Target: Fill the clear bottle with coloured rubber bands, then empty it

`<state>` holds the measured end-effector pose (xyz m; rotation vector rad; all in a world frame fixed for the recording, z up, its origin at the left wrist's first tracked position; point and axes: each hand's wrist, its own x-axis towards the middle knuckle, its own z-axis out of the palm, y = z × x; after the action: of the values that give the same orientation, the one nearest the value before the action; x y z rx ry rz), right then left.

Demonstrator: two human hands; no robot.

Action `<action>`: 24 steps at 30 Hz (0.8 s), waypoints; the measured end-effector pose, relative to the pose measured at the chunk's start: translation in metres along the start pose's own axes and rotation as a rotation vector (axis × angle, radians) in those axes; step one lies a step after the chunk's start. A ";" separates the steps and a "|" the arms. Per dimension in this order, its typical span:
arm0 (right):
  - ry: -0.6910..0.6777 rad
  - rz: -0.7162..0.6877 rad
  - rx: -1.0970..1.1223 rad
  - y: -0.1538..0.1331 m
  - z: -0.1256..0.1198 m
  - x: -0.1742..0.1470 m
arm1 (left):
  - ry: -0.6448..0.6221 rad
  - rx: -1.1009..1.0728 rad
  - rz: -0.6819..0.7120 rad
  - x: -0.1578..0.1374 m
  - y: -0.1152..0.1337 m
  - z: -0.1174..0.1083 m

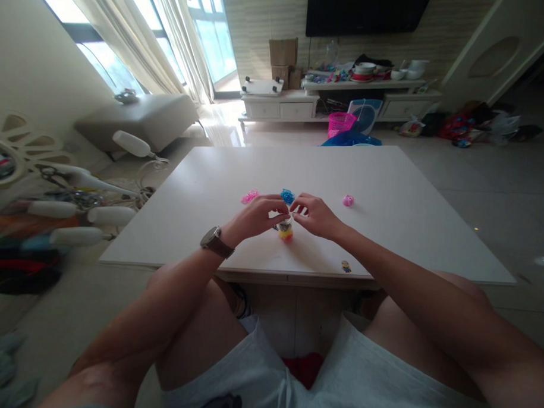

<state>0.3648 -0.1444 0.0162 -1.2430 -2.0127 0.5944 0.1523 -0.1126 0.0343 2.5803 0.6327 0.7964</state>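
A small clear jar (285, 233) stands upright near the front of the white table, with yellow and orange-red contents in its lower part. Over its mouth, my left hand (263, 214) and my right hand (315, 215) meet, thumbs and fingertips drawn together. Whatever lies between the fingertips is too small to make out. Just behind the hands sits a blue bundle of thin strands (287, 196), partly hidden by fingers. Left of it lies a similar pink bundle (249, 196). A round pink object (348, 200) rests farther right, apart from both hands.
The white table (414, 233) has a small yellow-and-blue cartoon sticker (346, 266) at its front edge. Beyond it are a pink basket (340, 123) and a low cabinet (279, 109) piled with things. A lamp with white shades (132, 144) stands at the left.
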 end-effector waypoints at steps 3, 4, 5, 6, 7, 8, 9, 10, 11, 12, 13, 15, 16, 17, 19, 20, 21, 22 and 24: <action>0.017 -0.007 -0.012 -0.001 -0.001 0.000 | -0.015 0.006 -0.039 -0.002 -0.002 -0.003; 0.026 -0.013 -0.015 -0.001 -0.002 0.000 | -0.029 0.001 -0.059 -0.003 -0.004 -0.004; 0.033 -0.021 -0.016 -0.002 -0.002 0.000 | -0.039 -0.012 -0.090 -0.004 -0.006 -0.003; 0.036 -0.032 -0.015 -0.002 -0.002 0.000 | -0.045 -0.032 -0.134 -0.005 -0.007 -0.001; 0.032 -0.048 -0.012 -0.003 -0.003 0.000 | -0.046 -0.059 -0.185 -0.007 -0.009 0.003; 0.022 -0.070 -0.009 -0.003 -0.003 -0.001 | -0.048 -0.092 -0.235 -0.008 -0.011 0.008; 0.004 -0.097 -0.007 -0.003 -0.003 -0.001 | -0.056 -0.129 -0.276 -0.009 -0.014 0.013; -0.020 -0.125 -0.009 -0.003 -0.002 -0.001 | -0.074 -0.166 -0.304 -0.009 -0.016 0.020; -0.044 -0.149 -0.014 -0.002 -0.002 -0.001 | -0.095 -0.203 -0.318 -0.009 -0.018 0.026; -0.064 -0.167 -0.022 -0.001 -0.002 -0.002 | -0.113 -0.239 -0.327 -0.009 -0.021 0.031; -0.079 -0.178 -0.033 -0.001 -0.003 -0.002 | -0.118 -0.275 -0.336 -0.008 -0.023 0.035; -0.095 -0.197 -0.066 0.001 -0.005 -0.002 | -0.098 -0.324 -0.349 -0.005 -0.027 0.039; -0.098 -0.210 -0.090 0.002 -0.006 -0.002 | -0.078 -0.332 -0.346 -0.004 -0.027 0.038; -0.103 -0.226 -0.115 0.002 -0.008 -0.002 | -0.055 -0.329 -0.335 -0.002 -0.027 0.036; -0.123 -0.253 -0.162 0.003 -0.011 -0.002 | -0.019 -0.298 -0.299 -0.001 -0.023 0.029; -0.139 -0.258 -0.181 0.003 -0.013 -0.003 | -0.009 -0.272 -0.280 0.000 -0.019 0.025; -0.158 -0.258 -0.197 0.003 -0.014 -0.003 | -0.005 -0.244 -0.260 0.000 -0.015 0.022; -0.180 -0.255 -0.212 0.003 -0.014 -0.004 | -0.008 -0.215 -0.242 0.000 -0.010 0.019; -0.234 -0.248 -0.240 0.003 -0.014 -0.005 | -0.025 -0.168 -0.204 -0.001 -0.003 0.016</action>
<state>0.3783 -0.1473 0.0218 -1.0718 -2.4477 0.4011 0.1603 -0.1140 0.0202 2.3273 0.7724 0.7167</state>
